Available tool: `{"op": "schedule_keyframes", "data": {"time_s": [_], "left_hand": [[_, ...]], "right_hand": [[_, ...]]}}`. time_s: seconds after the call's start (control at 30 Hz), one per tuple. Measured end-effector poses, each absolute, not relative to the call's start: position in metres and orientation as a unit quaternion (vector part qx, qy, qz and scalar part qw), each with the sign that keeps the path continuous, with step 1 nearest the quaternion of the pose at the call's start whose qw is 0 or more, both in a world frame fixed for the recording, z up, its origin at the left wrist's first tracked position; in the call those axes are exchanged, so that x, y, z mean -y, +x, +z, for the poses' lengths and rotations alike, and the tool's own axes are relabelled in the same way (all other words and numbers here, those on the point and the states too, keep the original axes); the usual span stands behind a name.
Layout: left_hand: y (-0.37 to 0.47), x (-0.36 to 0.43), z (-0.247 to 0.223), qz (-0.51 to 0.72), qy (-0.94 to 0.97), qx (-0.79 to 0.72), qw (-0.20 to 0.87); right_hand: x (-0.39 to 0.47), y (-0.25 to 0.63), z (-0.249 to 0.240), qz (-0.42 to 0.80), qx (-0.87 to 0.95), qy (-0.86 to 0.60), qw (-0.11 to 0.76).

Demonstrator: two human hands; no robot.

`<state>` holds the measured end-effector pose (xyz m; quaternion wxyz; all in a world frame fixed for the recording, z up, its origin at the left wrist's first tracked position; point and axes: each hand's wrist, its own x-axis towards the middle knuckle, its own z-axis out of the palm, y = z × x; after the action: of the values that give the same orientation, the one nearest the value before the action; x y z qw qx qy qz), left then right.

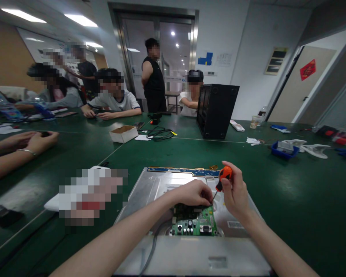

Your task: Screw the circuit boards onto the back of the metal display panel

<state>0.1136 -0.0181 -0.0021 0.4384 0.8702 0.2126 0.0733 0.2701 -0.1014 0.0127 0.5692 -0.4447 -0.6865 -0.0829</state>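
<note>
In my right hand [235,192] is a screwdriver [225,175] with an orange and black handle, its shaft slanting down to the left. The tip reaches the upper right corner of a green circuit board [194,225]. My left hand [193,193] is bent over the board's top edge, fingertips pinched together beside the screwdriver tip; whatever lies between them is hidden. The board is on the silver metal back of a flat panel [150,256], which has a blue strip board [175,171] along its far edge. A grey cable [153,250] runs from the board toward me.
A black computer case [219,111] stands across the green table [311,215]. Farther off are a small open box [123,134], a black cable [161,134] and a blue tray [284,149]. Another person's hands [40,144] are at left. Several people sit or stand beyond.
</note>
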Motion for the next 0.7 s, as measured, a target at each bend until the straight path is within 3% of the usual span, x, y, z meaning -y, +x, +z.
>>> {"op": "schedule_keyframes", "data": {"time_s": [0.7], "left_hand": [[0.1143,0.0171,-0.0037,0.071,0.875,-0.206,0.433]], "right_hand": [[0.1027,0.2696,0.0155,-0.09,0.705,-0.414,0.569]]}}
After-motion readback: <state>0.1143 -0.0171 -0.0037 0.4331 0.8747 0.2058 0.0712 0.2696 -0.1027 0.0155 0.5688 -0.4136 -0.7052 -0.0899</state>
